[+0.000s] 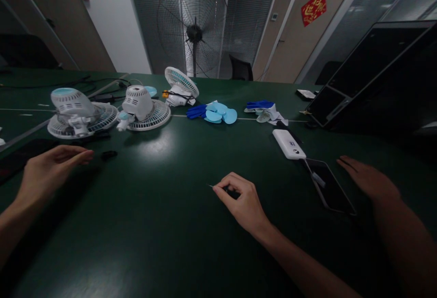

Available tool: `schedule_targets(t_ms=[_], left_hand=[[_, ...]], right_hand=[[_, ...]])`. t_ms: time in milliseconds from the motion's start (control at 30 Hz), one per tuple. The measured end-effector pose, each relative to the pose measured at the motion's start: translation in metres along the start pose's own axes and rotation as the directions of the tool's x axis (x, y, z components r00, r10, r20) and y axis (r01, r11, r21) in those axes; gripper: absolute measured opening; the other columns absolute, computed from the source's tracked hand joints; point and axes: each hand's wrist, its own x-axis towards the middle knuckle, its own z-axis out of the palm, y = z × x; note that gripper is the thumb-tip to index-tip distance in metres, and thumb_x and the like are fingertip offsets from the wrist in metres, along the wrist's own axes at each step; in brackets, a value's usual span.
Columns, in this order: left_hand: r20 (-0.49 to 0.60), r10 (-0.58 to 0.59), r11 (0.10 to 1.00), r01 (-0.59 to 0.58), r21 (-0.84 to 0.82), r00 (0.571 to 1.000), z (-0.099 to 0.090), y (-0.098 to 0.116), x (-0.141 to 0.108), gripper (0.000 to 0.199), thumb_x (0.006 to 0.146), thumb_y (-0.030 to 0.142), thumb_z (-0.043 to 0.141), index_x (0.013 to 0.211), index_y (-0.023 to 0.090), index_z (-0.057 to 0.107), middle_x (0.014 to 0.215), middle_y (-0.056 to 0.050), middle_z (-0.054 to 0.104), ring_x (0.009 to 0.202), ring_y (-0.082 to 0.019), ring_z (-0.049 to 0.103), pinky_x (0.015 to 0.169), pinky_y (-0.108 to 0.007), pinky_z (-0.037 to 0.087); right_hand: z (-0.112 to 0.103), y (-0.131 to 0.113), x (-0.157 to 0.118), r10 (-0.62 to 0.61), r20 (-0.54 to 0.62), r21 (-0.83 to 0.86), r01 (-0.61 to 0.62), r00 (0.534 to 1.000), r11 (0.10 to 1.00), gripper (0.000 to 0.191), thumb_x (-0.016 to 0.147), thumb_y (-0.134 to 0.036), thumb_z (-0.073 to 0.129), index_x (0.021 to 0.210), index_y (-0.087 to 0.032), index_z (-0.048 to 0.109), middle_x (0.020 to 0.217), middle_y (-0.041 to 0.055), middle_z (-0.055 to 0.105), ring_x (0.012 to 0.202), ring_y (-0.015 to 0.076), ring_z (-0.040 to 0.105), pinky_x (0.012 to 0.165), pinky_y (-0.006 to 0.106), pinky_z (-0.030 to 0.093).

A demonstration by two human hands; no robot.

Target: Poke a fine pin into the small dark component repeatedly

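Note:
My left hand (51, 170) hovers over the left side of the table, its thumb and fingertips pressed together. Whatever may be in that pinch is hidden. A small black loop-shaped item (109, 155) lies just right of those fingertips, apart from them. Near the middle of the table, my right hand (244, 202) is closed, with thumb and forefinger pinching a thin, pale, needle-like piece (210, 185) that points left. Its exact kind is too small to tell.
Small white fans (145, 113) stand at the back left. Blue fan blades (221, 113) lie beside blue-and-white gloves (261, 106). A white power bank (288, 143) and a phone (329, 184) lie at right, near another person's hand (370, 179). A black case (368, 74) stands behind.

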Motion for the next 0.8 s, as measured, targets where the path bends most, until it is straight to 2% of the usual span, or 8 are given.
schedule_targets(t_ms=[200, 367, 500, 633, 733, 800], left_hand=[[-0.009, 0.019, 0.994, -0.02, -0.11, 1.0, 0.006, -0.007, -0.001, 0.059, 0.082, 0.059, 0.071, 0.13, 0.024, 0.069, 0.123, 0.0, 0.077, 0.108, -0.024, 0.072, 0.09, -0.031, 0.056], [0.01, 0.055, 0.998, -0.055, 0.006, 0.998, 0.013, -0.014, 0.003, 0.061, 0.084, 0.063, 0.068, 0.13, 0.022, 0.071, 0.119, -0.003, 0.078, 0.113, -0.029, 0.071, 0.093, -0.033, 0.054], [0.016, 0.126, 0.99, -0.126, 0.058, 0.992, 0.021, -0.008, 0.0, 0.056, 0.085, 0.061, 0.068, 0.129, 0.025, 0.071, 0.132, 0.001, 0.072, 0.114, -0.027, 0.069, 0.09, -0.029, 0.054], [0.109, 0.055, 0.996, -0.062, 0.061, 0.993, 0.027, -0.006, 0.001, 0.059, 0.087, 0.062, 0.066, 0.133, 0.025, 0.068, 0.134, -0.004, 0.071, 0.12, -0.03, 0.067, 0.098, -0.036, 0.052], [0.113, 0.043, 0.997, -0.05, 0.053, 0.993, 0.029, -0.012, 0.005, 0.063, 0.085, 0.065, 0.068, 0.133, 0.023, 0.069, 0.131, -0.008, 0.073, 0.12, -0.032, 0.067, 0.101, -0.041, 0.05], [0.102, 0.067, 0.996, -0.072, 0.045, 0.993, 0.03, -0.015, 0.007, 0.067, 0.084, 0.067, 0.068, 0.133, 0.022, 0.069, 0.13, -0.009, 0.074, 0.118, -0.032, 0.068, 0.098, -0.04, 0.051]], right_hand=[[0.002, 0.001, 0.002, -0.004, -0.011, -0.017, 0.004, 1.0, 1.0, 0.011, 0.097, -0.025, 0.069, 0.088, -0.022, 0.074, 0.088, 0.0015, 0.07, 0.075, 0.0162, 0.062, 0.063, 0.028, 0.047], [0.001, 0.0, 0.002, 0.001, -0.005, 0.005, -0.001, 1.0, 1.0, 0.012, 0.097, -0.024, 0.069, 0.087, -0.022, 0.074, 0.086, 0.0014, 0.069, 0.074, 0.0162, 0.061, 0.062, 0.028, 0.046], [0.0, 0.001, 0.001, 0.009, 0.0, 0.039, -0.009, 1.0, 0.999, 0.012, 0.097, -0.024, 0.069, 0.087, -0.022, 0.074, 0.086, 0.0009, 0.069, 0.073, 0.0157, 0.061, 0.064, 0.029, 0.045], [0.0, 0.001, 0.0, 0.015, 0.002, 0.037, -0.015, 1.0, 0.999, 0.012, 0.097, -0.025, 0.069, 0.087, -0.022, 0.074, 0.086, 0.0006, 0.068, 0.075, 0.0159, 0.061, 0.066, 0.03, 0.044], [0.0, 0.001, 0.0, 0.03, 0.001, 0.036, -0.03, 1.0, 0.999, 0.012, 0.097, -0.024, 0.069, 0.087, -0.022, 0.074, 0.087, 0.0005, 0.068, 0.076, 0.0161, 0.061, 0.067, 0.03, 0.044], [0.0, 0.001, 0.0, 0.035, 0.01, 0.033, -0.036, 0.999, 0.999, 0.011, 0.097, -0.024, 0.069, 0.088, -0.022, 0.074, 0.088, 0.0006, 0.068, 0.076, 0.0162, 0.061, 0.067, 0.03, 0.045]])
